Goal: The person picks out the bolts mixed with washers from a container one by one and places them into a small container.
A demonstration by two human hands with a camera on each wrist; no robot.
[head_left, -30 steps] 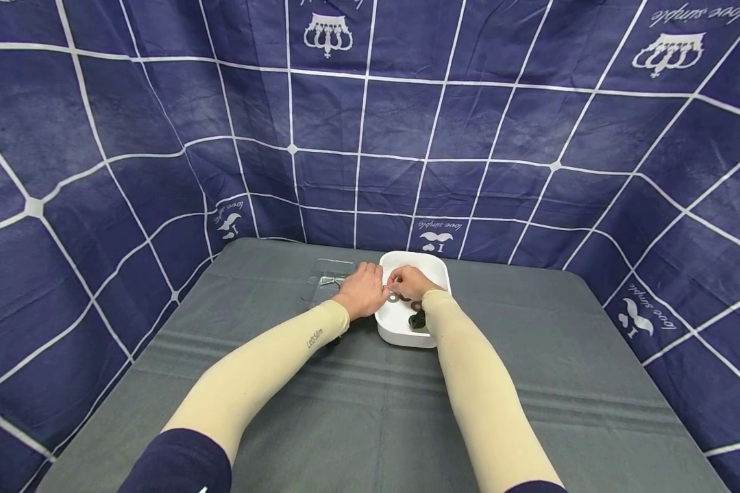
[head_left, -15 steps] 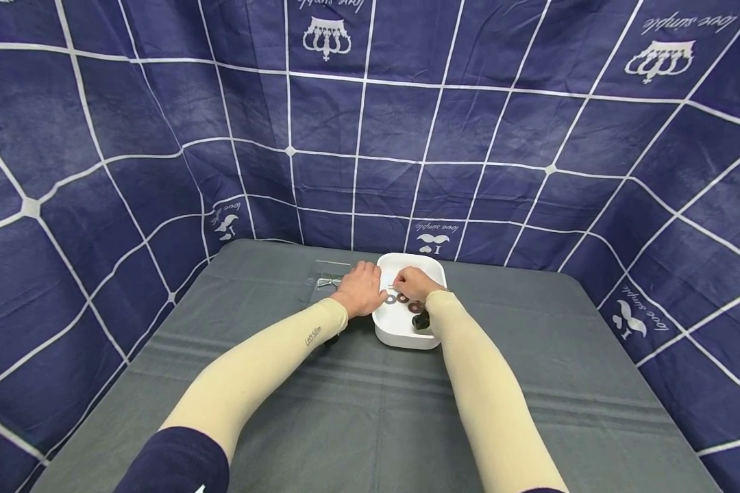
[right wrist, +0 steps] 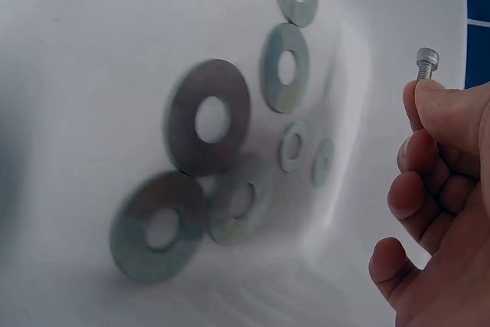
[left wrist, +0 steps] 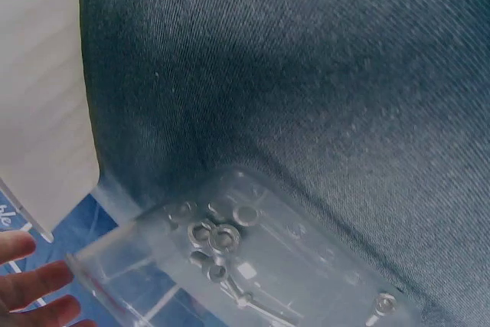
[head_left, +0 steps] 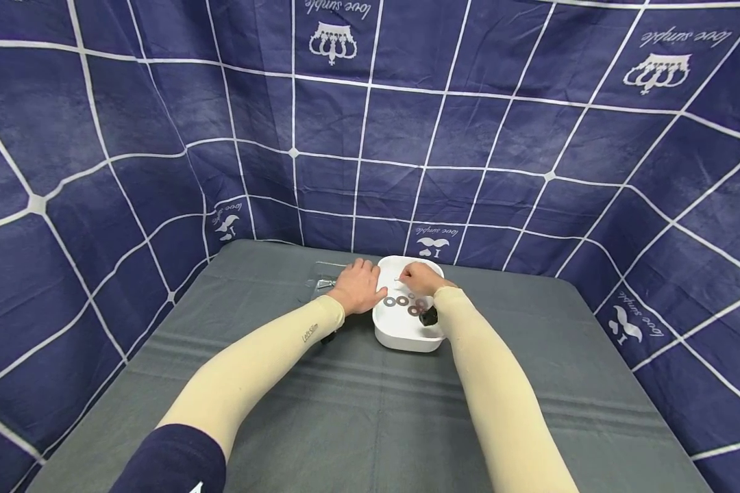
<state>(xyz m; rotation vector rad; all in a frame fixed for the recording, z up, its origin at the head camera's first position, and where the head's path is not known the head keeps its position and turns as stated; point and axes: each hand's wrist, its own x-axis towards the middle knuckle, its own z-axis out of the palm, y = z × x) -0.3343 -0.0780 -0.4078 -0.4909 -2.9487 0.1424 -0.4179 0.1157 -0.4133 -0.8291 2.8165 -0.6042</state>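
My right hand (head_left: 422,279) is over the white tray (head_left: 401,339), pinching a small socket-head bolt (right wrist: 426,63) between thumb and forefinger, head upward in the right wrist view. Several flat washers (right wrist: 208,74) of differing sizes lie on the tray floor beside that hand, some touching or overlapping. My left hand (head_left: 358,287) lies between the tray and a clear plastic box (head_left: 329,268). Its fingers (left wrist: 38,285) look relaxed and reach the clear box's edge in the left wrist view; whether they press on it I cannot tell. Nuts (left wrist: 222,239) and bolts (left wrist: 256,308) show in that box.
A black object (head_left: 428,316) shows at the right wrist, over the tray's near right part. Grey cloth (head_left: 321,418) covers the table. Behind it hangs a dark blue curtain (head_left: 395,123) with white lines.
The right hand has drawn rightward, away from the left hand, within the tray. More washers show now below it. The left hand has stayed almost in place.
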